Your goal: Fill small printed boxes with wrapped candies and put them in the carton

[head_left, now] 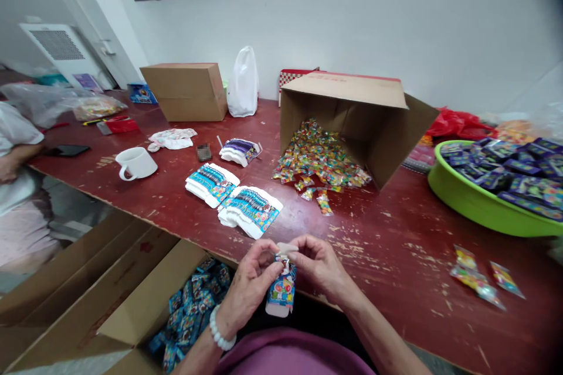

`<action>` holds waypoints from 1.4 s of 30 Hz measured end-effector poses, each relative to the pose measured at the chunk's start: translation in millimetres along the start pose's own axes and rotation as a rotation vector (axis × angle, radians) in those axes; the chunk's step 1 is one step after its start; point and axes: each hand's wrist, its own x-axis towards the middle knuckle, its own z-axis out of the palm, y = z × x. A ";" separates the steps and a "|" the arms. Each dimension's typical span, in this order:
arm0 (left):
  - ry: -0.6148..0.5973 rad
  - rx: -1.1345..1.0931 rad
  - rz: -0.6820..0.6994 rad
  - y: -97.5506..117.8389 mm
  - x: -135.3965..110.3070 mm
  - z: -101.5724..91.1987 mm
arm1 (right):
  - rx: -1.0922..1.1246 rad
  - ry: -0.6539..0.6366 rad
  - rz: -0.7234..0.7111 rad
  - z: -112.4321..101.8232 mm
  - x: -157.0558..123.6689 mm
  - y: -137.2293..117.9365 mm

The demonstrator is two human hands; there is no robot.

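Observation:
Both hands meet over the near edge of the red table (pixel 396 234). My left hand (pixel 248 284) and my right hand (pixel 321 263) pinch the top of a small colourful printed bag (pixel 281 293), which hangs upright between them. The fingers of both hands are closed on its white top flap. Just beyond the hands lie two stacks of flat printed bags (pixel 250 211), (pixel 212 183). A third, purple stack (pixel 240 151) sits farther back.
A tipped cardboard box (pixel 352 111) spills small candy packets (pixel 321 161). A green basin (pixel 479 205) of dark packets stands at the right. An open carton (pixel 145 304) of blue bags sits below left. White mug (pixel 134 163), closed box (pixel 187 91), another person's arm (pixel 13 158).

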 end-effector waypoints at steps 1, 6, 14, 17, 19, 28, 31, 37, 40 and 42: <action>0.024 -0.050 -0.013 -0.2 -0.4 1.4 | -0.028 0.004 -0.028 -0.7 -0.7 -0.2; 0.010 -0.298 -0.196 -5.5 -2.5 10.8 | -0.019 0.057 -0.085 1.5 -7.0 0.8; 0.024 -0.311 -0.354 -14.4 3.7 22.6 | -0.316 -0.043 -0.240 -1.1 -16.2 -14.6; 0.039 -0.209 -0.317 -13.8 5.1 24.3 | -0.286 -0.045 -0.165 -3.2 -14.4 -16.6; 0.043 -0.152 -0.310 -15.2 5.2 24.9 | -0.292 -0.052 -0.120 -3.2 -12.4 -15.7; -0.049 -0.006 -0.257 -16.7 5.2 21.2 | -0.035 0.003 0.065 -0.7 -4.2 -10.4; -0.063 0.036 -0.266 -12.5 6.1 20.1 | -0.063 0.012 0.035 -0.7 -4.4 -9.0; -0.050 -0.035 -0.234 -13.1 7.6 18.6 | -0.143 -0.064 -0.106 -1.7 -11.8 -8.9; -0.017 -0.093 -0.256 -19.2 8.0 20.0 | -0.241 -0.065 -0.213 2.2 -18.4 -5.6; 0.003 -0.128 -0.255 -22.2 8.5 22.6 | -0.345 -0.017 -0.296 4.3 -20.5 -1.9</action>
